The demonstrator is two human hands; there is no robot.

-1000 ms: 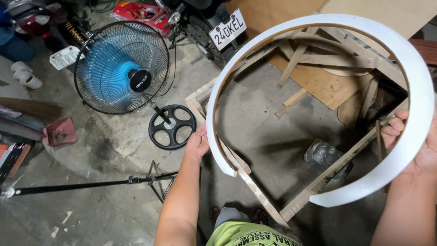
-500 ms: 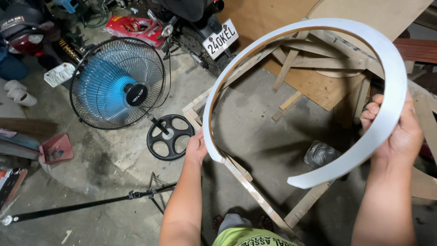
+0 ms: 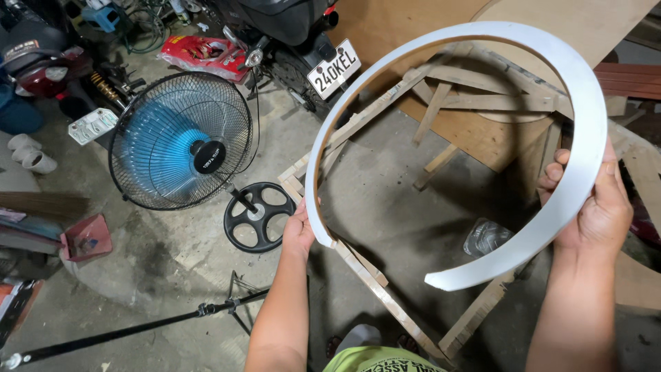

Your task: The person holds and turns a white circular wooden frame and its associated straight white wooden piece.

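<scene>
I am holding the wide white curved wooden band (image 3: 482,89) up over the bare timber frame (image 3: 385,296): my left hand (image 3: 297,231) is pinching one end, my right hand (image 3: 597,207) is wrapping the other side. It is not yet resting on anything.

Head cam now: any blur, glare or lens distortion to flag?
Head view: sharp overall, no motion blur on the left hand or right hand. Soft, even light; the white curved strip is bright but not blown out. Dark shadow under the wooden frame. Wide-angle stretch toward the edges; the fan stays crisp.
</scene>
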